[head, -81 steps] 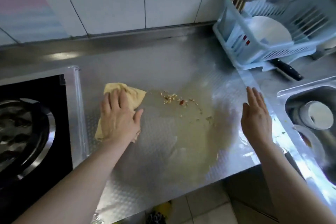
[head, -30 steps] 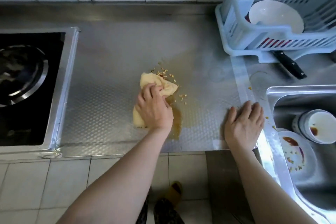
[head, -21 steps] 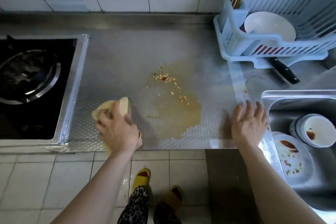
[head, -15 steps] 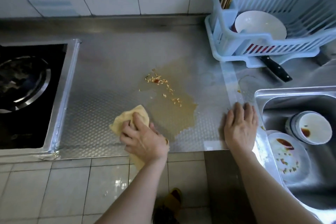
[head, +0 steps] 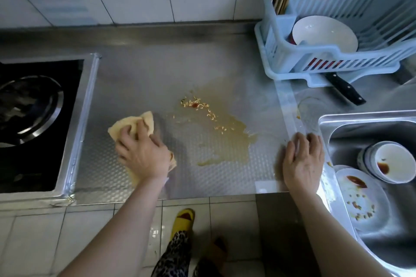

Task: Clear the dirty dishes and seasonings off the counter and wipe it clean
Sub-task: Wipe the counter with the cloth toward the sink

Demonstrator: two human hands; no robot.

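My left hand [head: 144,153] grips a crumpled yellow cloth [head: 132,125] and presses it on the steel counter [head: 157,74], left of the spill. A brownish puddle [head: 227,139] with crumbs and a red blob [head: 195,104] lies in the counter's middle. My right hand [head: 302,162] rests flat on the counter's right front corner, fingers straight. In the sink [head: 369,128] sit a stained bowl [head: 391,162] on a stack and a dirty plate [head: 362,198].
A black gas stove [head: 33,119] with a burner fills the left. A light blue dish rack [head: 333,51] with a white bowl [head: 326,33] and ladles stands at the back right, and a black-handled knife [head: 344,91] lies beneath it. The tiled floor and a yellow slipper [head: 183,220] show below.
My left hand has swept the cloth leftward from the puddle's front edge toward the stove side. My right hand has stayed pressed on the counter's right corner.
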